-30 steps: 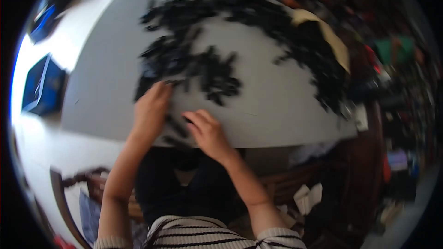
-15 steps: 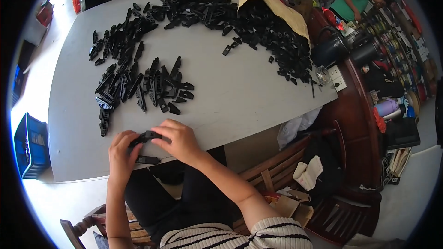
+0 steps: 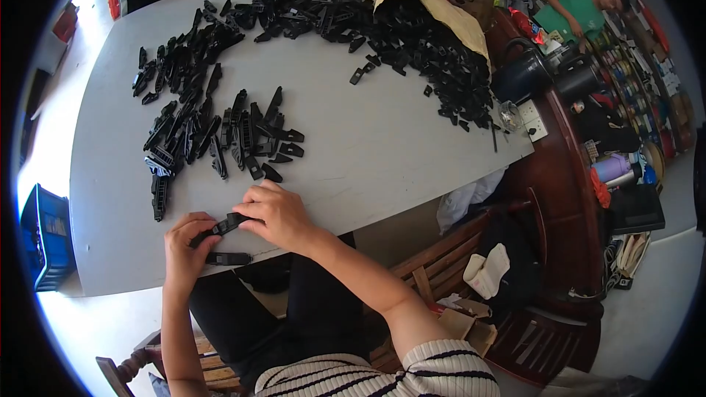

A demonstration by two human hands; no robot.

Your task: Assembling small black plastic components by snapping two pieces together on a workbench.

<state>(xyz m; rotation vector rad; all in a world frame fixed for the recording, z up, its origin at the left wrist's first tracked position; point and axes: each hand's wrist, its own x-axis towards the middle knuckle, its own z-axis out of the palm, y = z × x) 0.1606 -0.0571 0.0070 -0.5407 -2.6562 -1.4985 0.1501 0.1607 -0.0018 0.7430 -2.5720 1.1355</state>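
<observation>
Most of the black plastic part (image 3: 220, 225) held between the two hands is covered by the fingers of the left hand (image 3: 187, 244) and the right hand (image 3: 276, 215), so its shape and the exact grip cannot be made out. The parts inside the brown paper bag (image 3: 434, 11), at the far end of the tabletop (image 3: 368, 147), are hidden by its wall. The blue crate (image 3: 45, 239), left of the tabletop, is cut off by the dark rim. The clutter on the shelves right of the tabletop is too small to be identified.
</observation>
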